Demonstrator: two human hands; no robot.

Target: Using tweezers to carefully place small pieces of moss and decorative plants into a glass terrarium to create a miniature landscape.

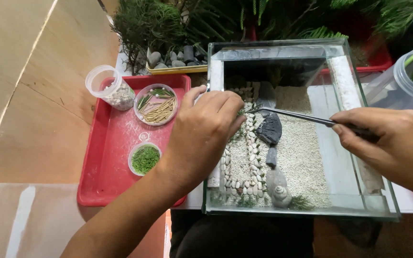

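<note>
A square glass tank [354, 110] holds pale sand, a path of small white pebbles [252, 165] and dark grey stones [269, 130]. My right hand [390, 143] grips long metal tweezers [292, 115] whose tips reach left to the pebble path by a bit of green moss. My left hand [204, 131] rests over the tank's left wall with its fingers bent together at the tweezers' tips; whether it pinches anything is hidden. A small grey spiral-shaped stone [281, 195] stands near the tank's front wall.
A red tray [106, 177] left of the tank carries a tub of thin sticks [156, 105], a small cup of green moss [145, 159] and a clear jar of gravel [111, 88]. Green plants and a tray of dark stones [175, 58] lie behind. A clear plastic tub [407, 86] stands at right.
</note>
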